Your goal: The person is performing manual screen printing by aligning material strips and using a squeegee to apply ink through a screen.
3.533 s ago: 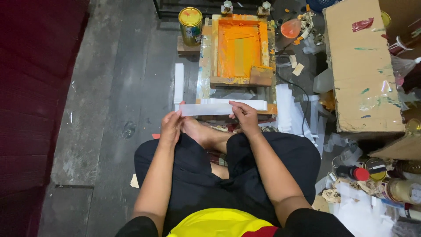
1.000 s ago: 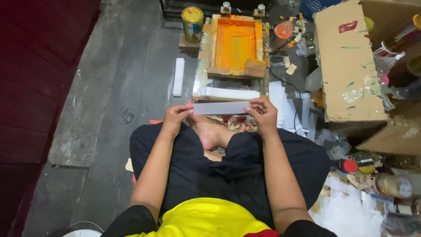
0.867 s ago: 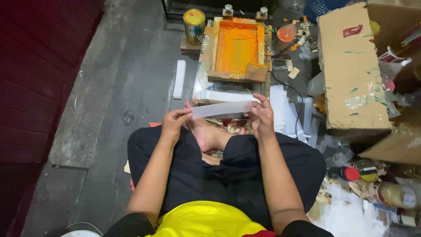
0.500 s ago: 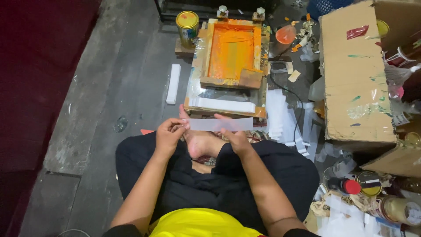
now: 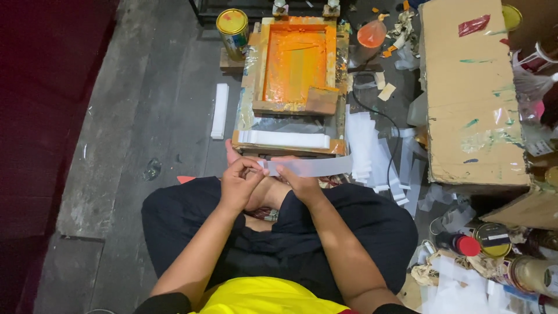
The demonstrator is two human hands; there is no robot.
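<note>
Two hands (image 5: 270, 185) on white strip (image 5: 317, 167)

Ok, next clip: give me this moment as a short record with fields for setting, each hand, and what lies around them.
Setting: person seated cross-legged on a dark floor, seen from above
Left hand: pinching the left end of a white strip
Right hand: gripping the same strip near its left end, the rest sticking out to the right
In front: wooden printing frame coated in orange ink, a white strip piece on its near edge
Left of frame: white bar on the floor
Behind: yellow-lidded can
Right: cardboard box, stack of white strips
</note>
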